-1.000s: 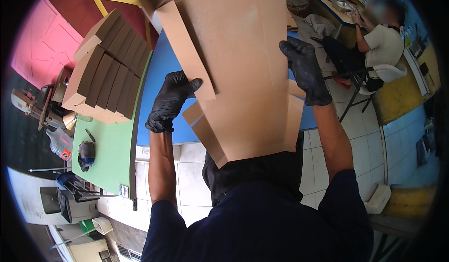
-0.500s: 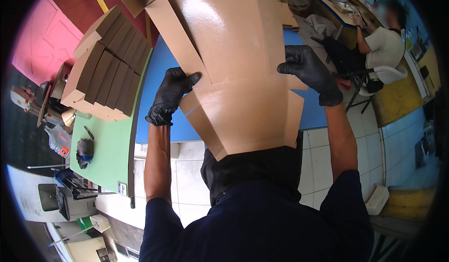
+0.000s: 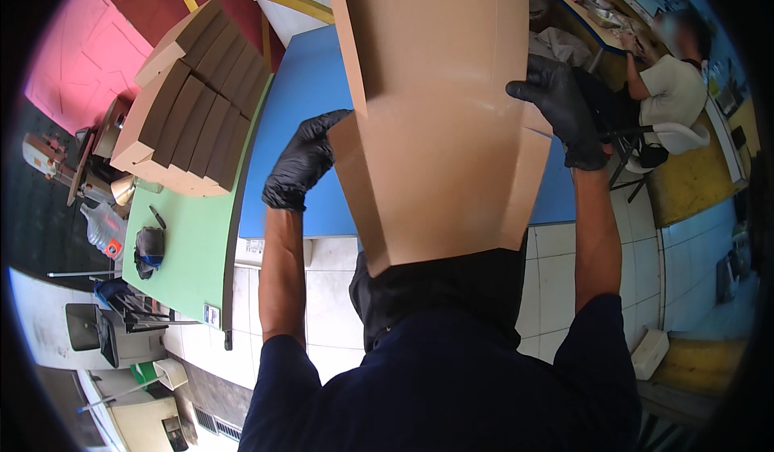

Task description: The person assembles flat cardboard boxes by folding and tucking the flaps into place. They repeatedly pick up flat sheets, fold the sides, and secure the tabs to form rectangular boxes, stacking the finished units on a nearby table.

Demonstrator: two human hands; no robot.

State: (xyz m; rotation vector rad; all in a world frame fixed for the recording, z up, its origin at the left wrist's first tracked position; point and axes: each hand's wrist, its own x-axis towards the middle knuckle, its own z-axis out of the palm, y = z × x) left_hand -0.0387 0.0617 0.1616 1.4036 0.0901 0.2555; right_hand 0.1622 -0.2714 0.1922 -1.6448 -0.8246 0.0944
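A brown cardboard box (image 3: 439, 145), partly folded, hangs upright before me above the blue table; its top runs out of view. Its left side panel is bent up along the crease, and the lower section has flaps slanting at both sides. My left hand (image 3: 300, 163), in a black glove, is closed on the left edge at the corner flap, its fingertips partly hidden. At the right edge my black-gloved right hand (image 3: 558, 113) grips the cardboard, thumb on the inner face and the other fingers mostly out of sight behind it.
Folded brown boxes (image 3: 193, 105) are stacked on the green table (image 3: 185, 258) at left, near a dark pouch (image 3: 149, 250) and a pen. Under the box lies the blue table (image 3: 294, 73). Another person (image 3: 673, 89) sits at a work table at far right.
The box has shifted a little to the right. Its left side panel, splayed outward before, now stands folded up. My left hand has moved from the upper panel to the corner flap.
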